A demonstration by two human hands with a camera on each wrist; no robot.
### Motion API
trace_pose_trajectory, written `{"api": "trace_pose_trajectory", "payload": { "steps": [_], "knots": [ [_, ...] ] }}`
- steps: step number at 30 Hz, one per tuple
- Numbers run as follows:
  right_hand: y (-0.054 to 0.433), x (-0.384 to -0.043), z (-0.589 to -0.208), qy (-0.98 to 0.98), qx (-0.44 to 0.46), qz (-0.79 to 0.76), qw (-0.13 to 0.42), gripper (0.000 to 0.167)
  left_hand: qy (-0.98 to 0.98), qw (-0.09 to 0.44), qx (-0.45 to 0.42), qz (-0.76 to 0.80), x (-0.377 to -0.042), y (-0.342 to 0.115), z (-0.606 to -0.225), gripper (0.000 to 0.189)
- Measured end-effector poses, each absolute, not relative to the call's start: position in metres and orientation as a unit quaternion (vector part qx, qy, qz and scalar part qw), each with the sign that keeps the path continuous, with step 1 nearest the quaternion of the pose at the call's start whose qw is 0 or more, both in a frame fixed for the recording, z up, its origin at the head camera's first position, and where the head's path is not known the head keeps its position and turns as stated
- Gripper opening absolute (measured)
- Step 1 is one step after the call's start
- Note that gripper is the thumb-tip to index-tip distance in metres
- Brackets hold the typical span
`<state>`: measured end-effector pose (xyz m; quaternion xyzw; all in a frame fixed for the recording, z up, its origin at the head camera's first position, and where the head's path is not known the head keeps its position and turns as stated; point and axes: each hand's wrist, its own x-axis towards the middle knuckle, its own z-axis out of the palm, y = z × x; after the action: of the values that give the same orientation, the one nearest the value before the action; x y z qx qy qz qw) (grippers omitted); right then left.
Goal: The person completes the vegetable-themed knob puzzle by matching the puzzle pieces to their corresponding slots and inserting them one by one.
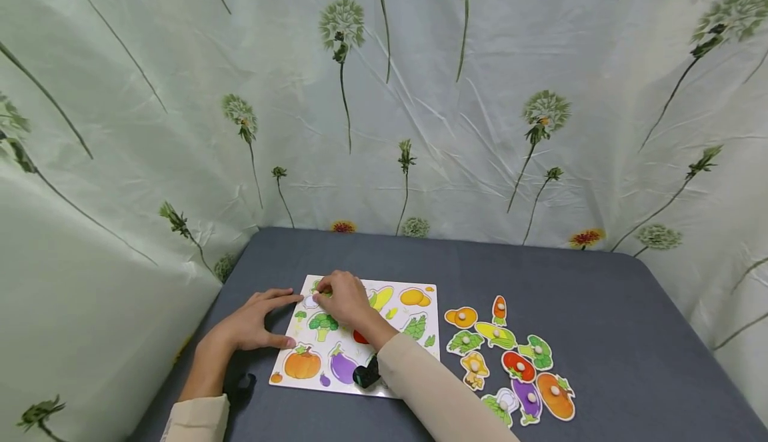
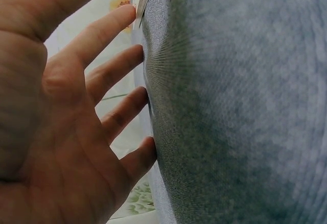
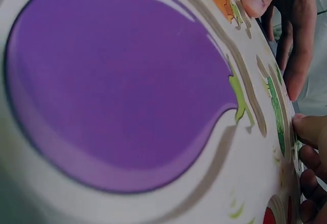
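Observation:
A white puzzle board [image 1: 387, 357] printed with vegetables lies on the dark table. My right hand [image 1: 346, 297] reaches over its upper left part, thumb and fingertips brought together low over a white-and-green picture [image 1: 310, 302]. In the right wrist view, the right hand's curled fingers [image 3: 308, 178] show at the right edge; I cannot tell whether they hold anything. My left hand [image 1: 252, 322] is spread beside the board's left edge, index fingertip near the top left corner, thumb by the pumpkin picture [image 1: 303, 365]. In the left wrist view, its fingers [image 2: 110, 32] are apart, one fingertip at the board's edge.
Several knobbed vegetable pieces lie loosely right of the board, among them a carrot [image 1: 499, 311], corn [image 1: 493, 333], tomato [image 1: 517, 367], eggplant [image 1: 528, 399], pumpkin [image 1: 555, 394] and mushroom piece [image 1: 474, 365]. Behind the table [image 1: 624, 335] hangs a dandelion-patterned cloth [image 1: 438, 115].

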<state>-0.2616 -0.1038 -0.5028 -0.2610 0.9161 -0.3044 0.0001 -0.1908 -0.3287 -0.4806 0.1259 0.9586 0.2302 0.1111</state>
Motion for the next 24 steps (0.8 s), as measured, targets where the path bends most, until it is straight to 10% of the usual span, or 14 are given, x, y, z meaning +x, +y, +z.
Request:
{"api": "trace_pose_trajectory", "payload": {
  "steps": [24],
  "knots": [
    [-0.081, -0.256, -0.495, 0.892, -0.276, -0.357, 0.03, 0.027, 0.959, 0.106, 0.126, 0.231, -0.19, -0.327, -0.48, 0.094]
  ]
}}
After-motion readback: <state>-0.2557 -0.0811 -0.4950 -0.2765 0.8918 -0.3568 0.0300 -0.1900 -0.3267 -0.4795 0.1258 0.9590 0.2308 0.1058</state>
